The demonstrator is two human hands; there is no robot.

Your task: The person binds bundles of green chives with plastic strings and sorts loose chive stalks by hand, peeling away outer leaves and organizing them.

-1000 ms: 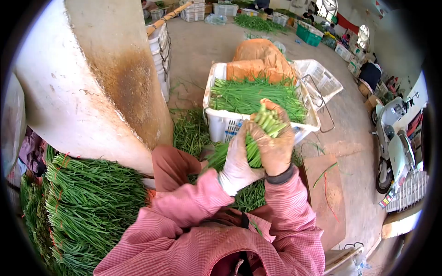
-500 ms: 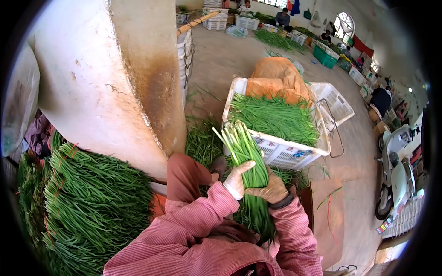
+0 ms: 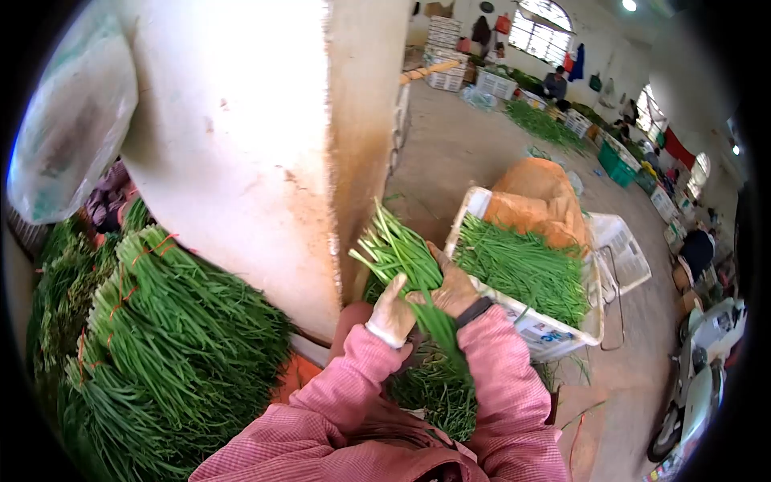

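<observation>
A bunch of green chives [image 3: 408,259] with pale stem ends is held in front of my body, its stems pointing up and left and its leaves hanging down. My right hand [image 3: 451,289], in a tan glove, wraps round the bunch from the right. Against its left side presses my left hand [image 3: 393,312], in a pale glove, with the thumb upward. Parts of the fingers are hidden by the stems. Below the hands, more loose chives [image 3: 438,394] lie by my lap.
A white crate [image 3: 526,325] with chives and an orange-brown cloth [image 3: 538,201] stands ahead to the right. On my left are tied chive bundles [image 3: 185,345], beside a whitewashed pillar [image 3: 241,161]. A parked scooter [image 3: 699,386] is at far right; people sit farther back.
The view has turned left. Both hands have moved up with the chives, and the bunch tilts more to the left. My right hand has shifted higher on the bunch.
</observation>
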